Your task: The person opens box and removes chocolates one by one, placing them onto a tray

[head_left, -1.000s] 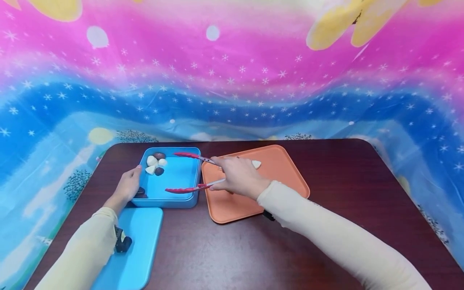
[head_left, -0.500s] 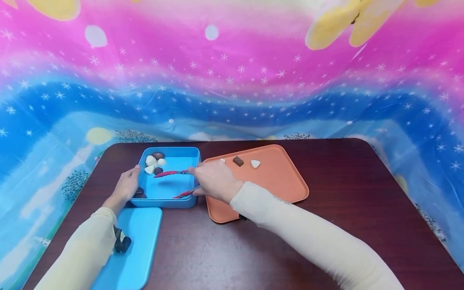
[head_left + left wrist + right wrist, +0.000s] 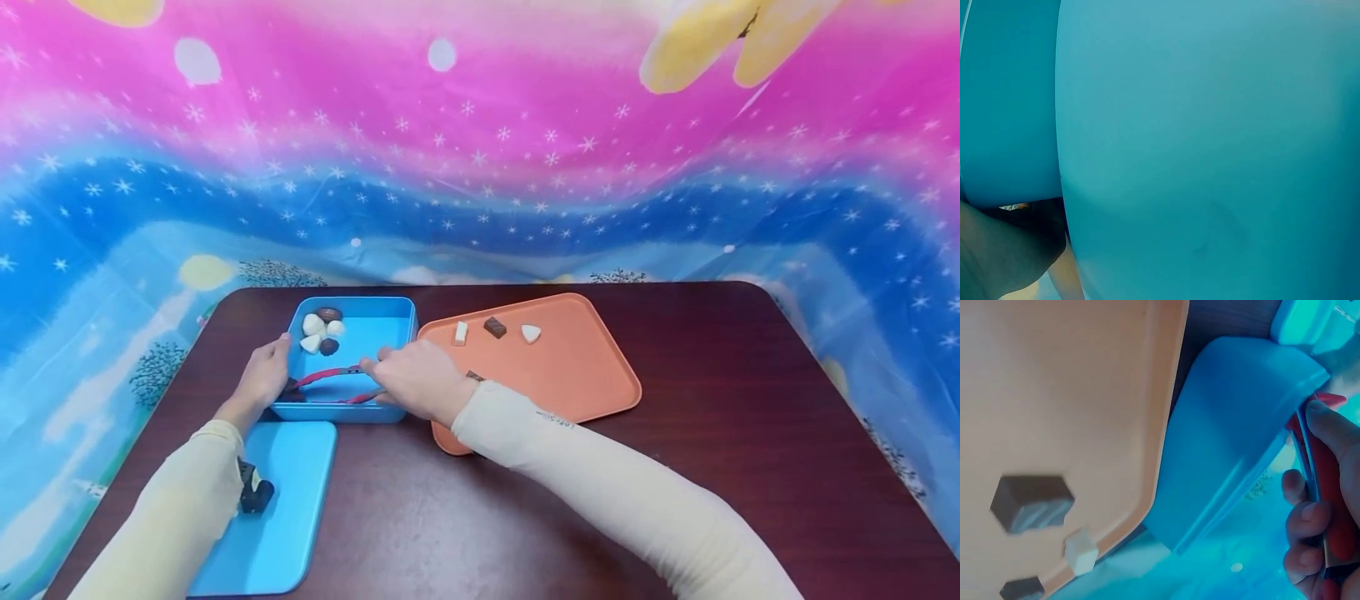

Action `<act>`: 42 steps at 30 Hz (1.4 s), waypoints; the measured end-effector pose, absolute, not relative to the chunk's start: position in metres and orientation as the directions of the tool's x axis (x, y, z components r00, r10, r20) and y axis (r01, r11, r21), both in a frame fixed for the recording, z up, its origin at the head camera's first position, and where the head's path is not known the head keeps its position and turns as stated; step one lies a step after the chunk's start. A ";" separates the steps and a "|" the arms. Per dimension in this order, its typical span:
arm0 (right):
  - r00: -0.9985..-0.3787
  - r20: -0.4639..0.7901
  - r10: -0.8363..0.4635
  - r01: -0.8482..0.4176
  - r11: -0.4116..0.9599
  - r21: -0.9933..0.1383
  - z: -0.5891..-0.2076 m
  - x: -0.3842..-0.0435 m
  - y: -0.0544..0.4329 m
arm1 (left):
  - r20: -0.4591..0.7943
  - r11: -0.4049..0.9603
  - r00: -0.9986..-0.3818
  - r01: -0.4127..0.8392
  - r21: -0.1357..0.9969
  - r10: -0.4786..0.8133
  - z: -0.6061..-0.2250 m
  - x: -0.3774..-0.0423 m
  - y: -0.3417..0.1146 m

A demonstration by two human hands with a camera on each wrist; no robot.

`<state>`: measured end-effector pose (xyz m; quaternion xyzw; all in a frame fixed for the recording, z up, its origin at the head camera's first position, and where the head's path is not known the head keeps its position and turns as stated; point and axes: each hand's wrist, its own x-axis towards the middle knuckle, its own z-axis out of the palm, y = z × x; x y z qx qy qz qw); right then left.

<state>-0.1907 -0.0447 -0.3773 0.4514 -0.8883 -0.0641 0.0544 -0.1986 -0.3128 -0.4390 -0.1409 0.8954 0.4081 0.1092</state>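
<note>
My left hand [image 3: 261, 377] holds the left side of a blue box [image 3: 378, 329], thumb at its rim; the left wrist view shows mostly blue surfaces. With my right hand [image 3: 422, 379] I grip red-tipped tongs [image 3: 322, 375], whose red handle [image 3: 1338, 506] shows in the right wrist view. Both tong arms reach into the box, spread apart. One tip is by dark chocolate-like pieces [image 3: 291, 388] in the near left corner; contact there cannot be made out. White pieces [image 3: 312, 323], a brown oval [image 3: 329, 314] and a dark round piece [image 3: 328, 347] lie at the far left.
An orange tray [image 3: 555, 375] stands right of the box. It bears a white block [image 3: 461, 333], a brown block [image 3: 494, 327], a white rounded triangle [image 3: 531, 333] and another brown piece [image 3: 475, 377] partly behind my wrist. A blue lid [image 3: 292, 500] lies in front.
My right hand has moved left from above the tray with the tongs, bringing their tips to the box's near left corner. The tong arms are closer together. My left hand has stayed in place.
</note>
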 end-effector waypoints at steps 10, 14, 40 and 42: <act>-0.611 0.061 -0.790 -0.775 0.612 0.159 -0.382 -0.190 -0.043 | -0.219 0.660 -0.964 -0.264 0.703 -0.152 -0.436 -0.202 -0.308; -0.657 0.048 -0.752 -0.742 0.657 0.138 -0.384 -0.193 -0.039 | -0.225 0.657 -0.964 -0.261 0.707 -0.141 -0.437 -0.204 -0.306; -0.791 0.151 -0.593 -0.612 0.753 -0.241 -0.396 -0.180 0.011 | -0.267 0.652 -0.955 -0.285 0.703 -0.130 -0.438 -0.198 -0.313; -0.808 0.137 -0.574 -0.588 0.764 -0.267 -0.397 -0.179 0.015 | -0.274 0.655 -0.953 -0.292 0.697 -0.133 -0.440 -0.196 -0.315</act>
